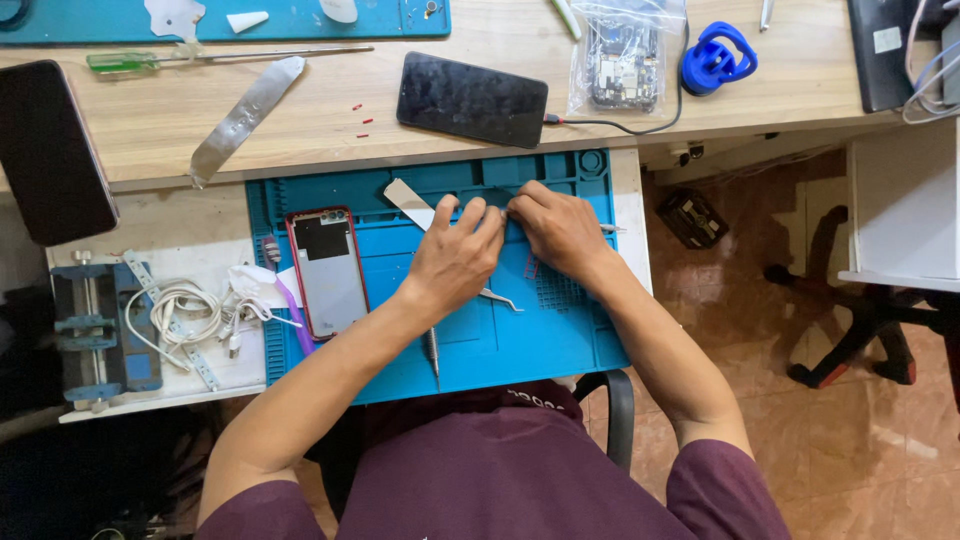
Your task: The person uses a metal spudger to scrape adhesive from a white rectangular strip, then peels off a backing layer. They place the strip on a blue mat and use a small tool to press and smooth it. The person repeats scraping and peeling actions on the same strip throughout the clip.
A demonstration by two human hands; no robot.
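**Bench inventory: two hands at a blue work mat**

Item 1. Left hand (455,255): laid knuckles-up over the upper middle of the blue work mat (560,340). The fingers are curled and pressed toward the right hand. Whether anything is pinched under them cannot be told, as the fingertips are hidden.

Item 2. Right hand (555,225): set just beside the left, fingertips meeting it near the mat's upper edge. The fingers are drawn close together; a thin metal tip is seen projecting to the right of the hand, but the hold itself is not shown clearly.

Item 3. Flat pale pry blade (408,200): placed on the mat directly up and left of the left hand, touching or passing under its fingers. Its long axis is run diagonally, from upper left down toward the meeting fingertips. The left hand is nearer to it.

Item 4. Tweezers (500,298): partly covered by the left wrist, point directed right and downward.

Item 5. Red-framed phone (328,270): laid opened, back up, at the mat's left side, well apart from both hands.

Item 6. Dark phone (472,100): placed face up on the wooden desk above the mat, a cable attached.

Item 7. Blue suction cup (717,58), bagged circuit board (622,65), green-handled screwdriver (130,61), white cables (185,310): noted around the work area.
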